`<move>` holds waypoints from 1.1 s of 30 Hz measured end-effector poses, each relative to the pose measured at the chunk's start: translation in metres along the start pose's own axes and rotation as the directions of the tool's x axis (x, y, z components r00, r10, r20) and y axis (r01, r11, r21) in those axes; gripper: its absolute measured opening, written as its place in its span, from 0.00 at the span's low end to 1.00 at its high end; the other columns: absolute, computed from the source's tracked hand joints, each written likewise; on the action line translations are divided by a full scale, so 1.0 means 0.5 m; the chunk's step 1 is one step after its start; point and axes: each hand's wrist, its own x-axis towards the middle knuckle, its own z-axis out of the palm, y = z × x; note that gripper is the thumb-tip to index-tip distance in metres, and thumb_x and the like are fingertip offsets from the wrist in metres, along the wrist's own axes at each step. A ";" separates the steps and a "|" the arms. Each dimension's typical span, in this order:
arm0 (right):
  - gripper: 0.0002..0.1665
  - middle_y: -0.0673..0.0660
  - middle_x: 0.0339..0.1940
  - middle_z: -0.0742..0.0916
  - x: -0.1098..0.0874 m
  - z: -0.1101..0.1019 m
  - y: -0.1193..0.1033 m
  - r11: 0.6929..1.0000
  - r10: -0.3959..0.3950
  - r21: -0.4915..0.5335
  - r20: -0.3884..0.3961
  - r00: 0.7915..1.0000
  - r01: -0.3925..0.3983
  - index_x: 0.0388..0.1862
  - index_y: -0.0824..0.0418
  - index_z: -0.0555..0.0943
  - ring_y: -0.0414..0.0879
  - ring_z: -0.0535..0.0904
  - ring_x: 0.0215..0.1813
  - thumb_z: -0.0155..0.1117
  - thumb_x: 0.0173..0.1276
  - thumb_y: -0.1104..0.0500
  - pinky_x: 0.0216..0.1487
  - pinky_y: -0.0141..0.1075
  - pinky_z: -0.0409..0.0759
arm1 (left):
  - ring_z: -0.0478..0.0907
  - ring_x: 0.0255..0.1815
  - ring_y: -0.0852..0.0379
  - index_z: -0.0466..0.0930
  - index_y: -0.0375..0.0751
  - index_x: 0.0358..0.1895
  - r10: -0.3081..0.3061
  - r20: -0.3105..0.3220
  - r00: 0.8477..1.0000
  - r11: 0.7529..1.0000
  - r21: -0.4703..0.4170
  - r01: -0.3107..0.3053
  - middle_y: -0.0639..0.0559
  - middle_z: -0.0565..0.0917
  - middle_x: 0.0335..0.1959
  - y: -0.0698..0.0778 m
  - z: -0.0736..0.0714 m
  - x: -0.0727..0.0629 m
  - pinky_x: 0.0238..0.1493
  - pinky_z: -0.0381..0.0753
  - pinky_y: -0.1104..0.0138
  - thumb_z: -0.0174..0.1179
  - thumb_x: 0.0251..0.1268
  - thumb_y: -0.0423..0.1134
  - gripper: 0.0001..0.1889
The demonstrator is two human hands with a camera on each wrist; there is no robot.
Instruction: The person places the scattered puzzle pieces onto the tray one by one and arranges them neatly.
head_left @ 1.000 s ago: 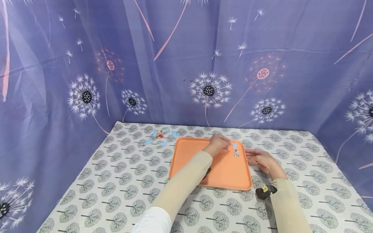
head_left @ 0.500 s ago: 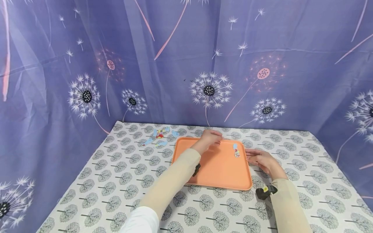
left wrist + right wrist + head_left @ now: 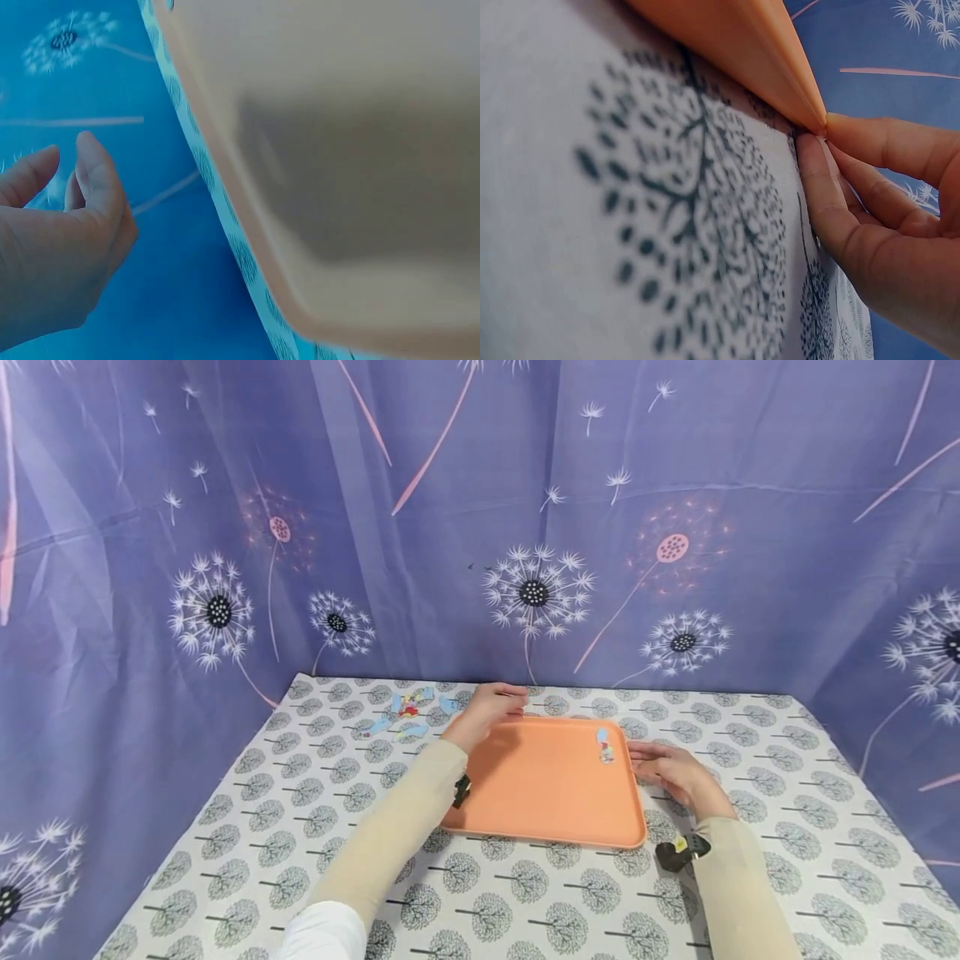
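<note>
An orange tray (image 3: 555,785) lies on the patterned cloth. My left hand (image 3: 491,708) is over its far left corner, fingers slightly bent and holding nothing. In the left wrist view the left hand (image 3: 67,232) shows a gap between thumb and fingers, beside the tray's rim (image 3: 232,195). My right hand (image 3: 671,772) stays at the tray's right side, fingers fairly straight. Up close, the right fingertips (image 3: 836,124) touch the tray's edge, the thumb low by the cloth. Small flat printed pieces, one light blue (image 3: 602,737) and one multicoloured (image 3: 607,753), lie near the tray's right rim.
Several loose flat pieces, mostly light blue (image 3: 412,732) with one red and yellow (image 3: 408,706), lie on the tree-print cloth (image 3: 300,827) at the back left. A purple dandelion curtain (image 3: 420,527) hangs behind the table. Black wrist cameras sit on both wrists.
My left hand has moved left and away, from beside the pieces on the tray to the tray's far left corner. The right hand and the tray stay in place.
</note>
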 end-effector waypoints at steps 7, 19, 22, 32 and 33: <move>0.39 0.75 0.69 0.66 0.002 0.002 0.004 1.000 0.002 -0.003 0.005 1.000 -0.002 0.71 0.78 0.55 0.40 0.78 0.52 0.58 0.63 0.73 0.57 0.31 0.80 | 0.79 0.28 0.58 0.78 0.24 0.52 0.007 -0.083 0.997 1.000 0.012 -0.006 0.33 0.83 0.47 0.004 -0.082 -0.011 0.54 0.82 0.54 0.61 0.62 0.26 0.15; 0.38 0.74 0.69 0.67 0.006 0.001 0.003 1.000 0.016 -0.008 -0.016 1.000 -0.016 0.71 0.77 0.55 0.35 0.79 0.48 0.57 0.66 0.71 0.56 0.32 0.81 | 0.80 0.47 0.42 0.73 0.23 0.59 -0.007 -0.164 0.986 0.998 0.059 0.017 0.29 0.76 0.56 -0.026 -0.236 -0.022 0.59 0.79 0.55 0.58 0.65 0.26 0.19; 0.38 0.73 0.69 0.67 0.006 -0.002 0.002 1.000 0.018 -0.015 -0.010 1.000 -0.018 0.71 0.77 0.55 0.34 0.79 0.49 0.57 0.66 0.71 0.56 0.32 0.80 | 0.75 0.56 0.36 0.72 0.23 0.59 -0.019 -0.175 0.984 0.997 0.069 0.032 0.30 0.75 0.57 -0.039 -0.269 -0.024 0.61 0.78 0.54 0.57 0.66 0.26 0.20; 0.37 0.73 0.67 0.70 0.004 0.001 0.002 1.000 0.009 -0.002 -0.006 1.000 -0.009 0.71 0.78 0.55 0.35 0.80 0.48 0.58 0.66 0.71 0.55 0.32 0.81 | 0.75 0.57 0.39 0.71 0.26 0.61 -0.070 -0.167 0.984 0.981 0.168 0.098 0.33 0.76 0.58 -0.072 -0.345 -0.030 0.60 0.79 0.58 0.56 0.67 0.27 0.20; 0.37 0.73 0.67 0.69 0.003 0.001 0.002 1.000 0.011 0.002 -0.008 1.000 -0.011 0.71 0.78 0.55 0.35 0.80 0.48 0.58 0.66 0.71 0.55 0.32 0.81 | 0.75 0.57 0.39 0.71 0.26 0.61 -0.069 -0.163 0.984 0.979 0.180 0.099 0.33 0.76 0.58 -0.073 -0.350 -0.030 0.60 0.79 0.58 0.56 0.67 0.27 0.20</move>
